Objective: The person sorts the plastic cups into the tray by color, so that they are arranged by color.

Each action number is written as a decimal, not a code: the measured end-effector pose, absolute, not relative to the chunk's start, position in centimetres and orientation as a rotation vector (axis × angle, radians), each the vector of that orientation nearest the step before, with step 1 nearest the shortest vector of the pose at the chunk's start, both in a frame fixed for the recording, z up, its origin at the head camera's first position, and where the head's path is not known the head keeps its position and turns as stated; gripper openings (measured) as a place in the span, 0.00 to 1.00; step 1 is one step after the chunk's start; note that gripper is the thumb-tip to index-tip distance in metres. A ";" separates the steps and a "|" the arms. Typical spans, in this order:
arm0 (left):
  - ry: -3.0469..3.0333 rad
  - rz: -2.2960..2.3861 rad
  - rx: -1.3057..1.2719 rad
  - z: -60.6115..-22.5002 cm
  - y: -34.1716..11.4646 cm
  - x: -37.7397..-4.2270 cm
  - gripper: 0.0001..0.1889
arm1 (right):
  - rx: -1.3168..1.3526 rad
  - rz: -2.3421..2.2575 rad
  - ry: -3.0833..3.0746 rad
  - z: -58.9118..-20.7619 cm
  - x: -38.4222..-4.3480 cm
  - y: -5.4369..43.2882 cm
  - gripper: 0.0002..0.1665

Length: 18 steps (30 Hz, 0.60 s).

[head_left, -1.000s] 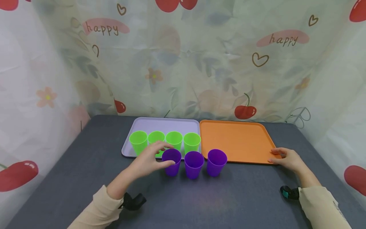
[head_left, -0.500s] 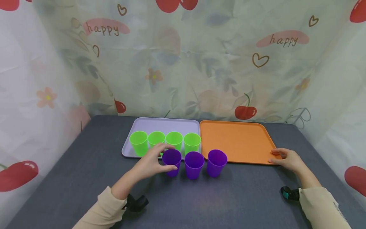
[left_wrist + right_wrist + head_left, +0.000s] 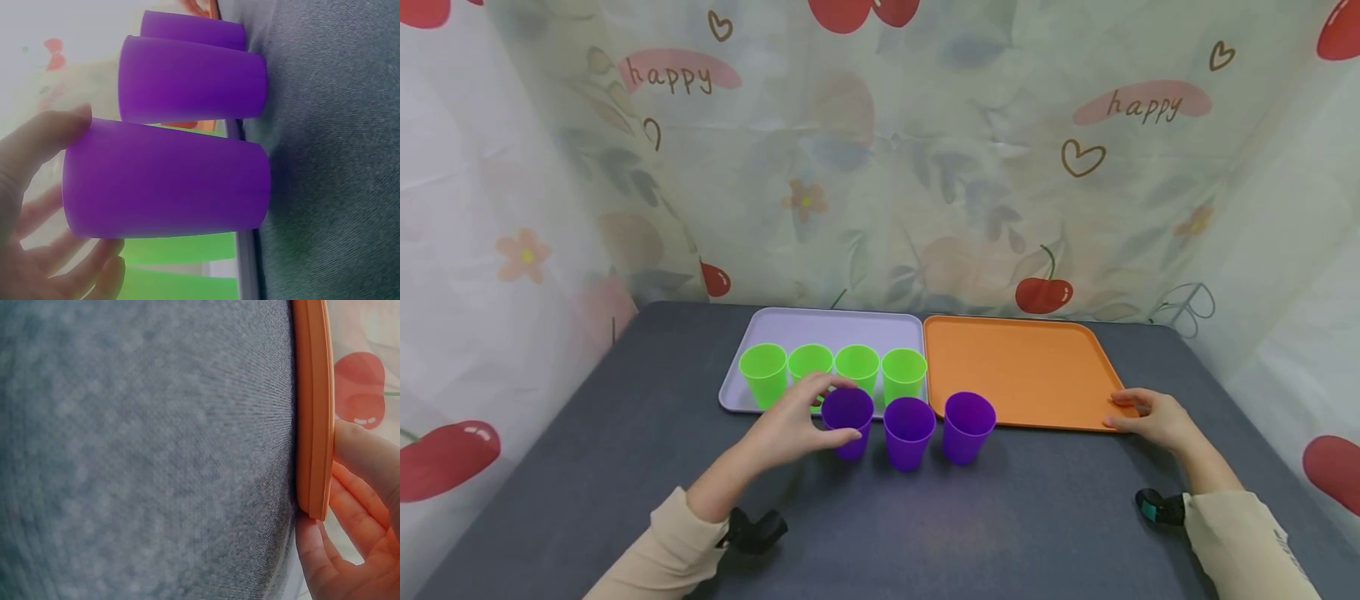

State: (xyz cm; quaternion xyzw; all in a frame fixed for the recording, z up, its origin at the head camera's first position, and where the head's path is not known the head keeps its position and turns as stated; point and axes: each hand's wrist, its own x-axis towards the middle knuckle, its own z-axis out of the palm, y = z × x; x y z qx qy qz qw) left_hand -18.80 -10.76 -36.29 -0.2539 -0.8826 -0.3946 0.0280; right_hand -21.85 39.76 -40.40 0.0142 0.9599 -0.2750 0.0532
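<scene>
My left hand (image 3: 793, 421) grips the leftmost purple cup (image 3: 847, 421) near its rim. In the left wrist view the thumb (image 3: 65, 127) lies on one side of this cup and the fingers curl at the other. Two more purple cups, a middle one (image 3: 908, 433) and a right one (image 3: 967, 429), stand upright beside it on the dark table. At the near right corner of the orange tray (image 3: 1015, 367), my right hand (image 3: 1157, 418) pinches the rim. Its thumb (image 3: 359, 447) and fingertips straddle that corner in the right wrist view.
A lavender tray (image 3: 842, 321) lies left of the orange one, edge against edge. Several green cups, such as the leftmost green cup (image 3: 764, 375), stand in a row on it. A printed curtain (image 3: 895, 167) hangs behind the dark table (image 3: 955, 533).
The leftmost purple cup has shifted slightly left and away with my left hand, which now grips it. My right hand and the trays have stayed in place.
</scene>
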 end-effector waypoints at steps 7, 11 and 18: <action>-2.702 -1.216 -0.782 -35.7 -11.0 -18.7 0.29 | 0.043 -0.834 2.906 -40.5 -22.0 39.8 0.41; -2.682 -1.197 -0.798 -35.2 -10.9 -18.6 0.29 | 0.046 -0.837 2.903 -40.5 -22.0 39.9 0.41; -2.655 -1.183 -0.800 -34.3 -10.9 -18.4 0.30 | 0.042 -0.842 2.911 -40.5 -21.9 39.8 0.41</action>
